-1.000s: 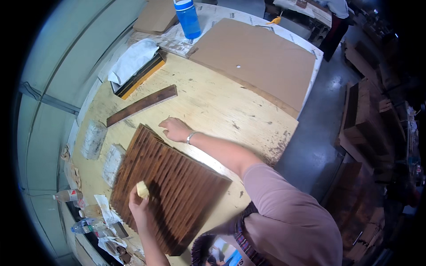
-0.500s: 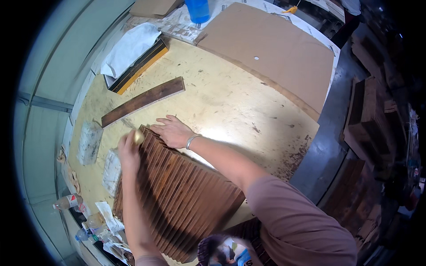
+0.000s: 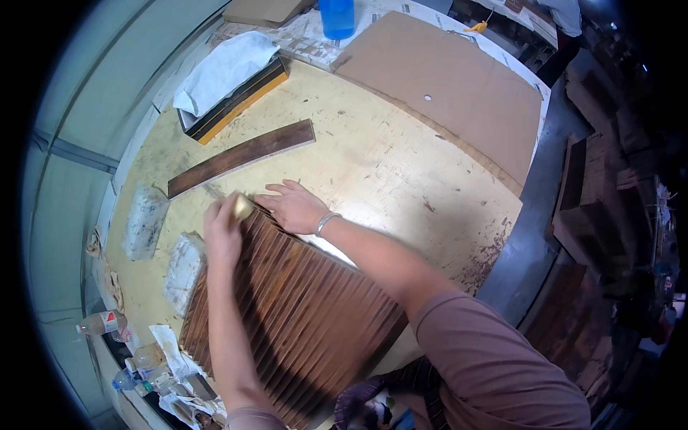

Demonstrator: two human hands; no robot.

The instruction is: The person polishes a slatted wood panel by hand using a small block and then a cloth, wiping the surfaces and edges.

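A row of dark brown wooden slats [image 3: 322, 308], packed side by side, lies in front of me on the worktable. My left hand [image 3: 223, 228] is closed around a small pale yellow pad [image 3: 244, 208], perhaps a sponge, at the far left end of the slats. Motion blurs its fingers a little. Just right of it, my right hand [image 3: 295, 208] reaches over the slats' far ends, fingers stretched out and touching the edge; it holds nothing. A bracelet circles that wrist. My left forearm covers part of the slats.
One loose wooden slat [image 3: 240, 158] lies beyond my hands. Behind it stands a box [image 3: 236, 100] with white cloth. Two plastic-wrapped blocks [image 3: 145, 222] sit at left, near bottles [image 3: 104, 322]. A cardboard sheet [image 3: 444, 93] and blue container [image 3: 337, 19] are farther back.
The whole view has shifted slightly. My left hand, still gripping the pad, has moved a little away from me and rightward at the slats' far end. My right hand stays at the far edge.
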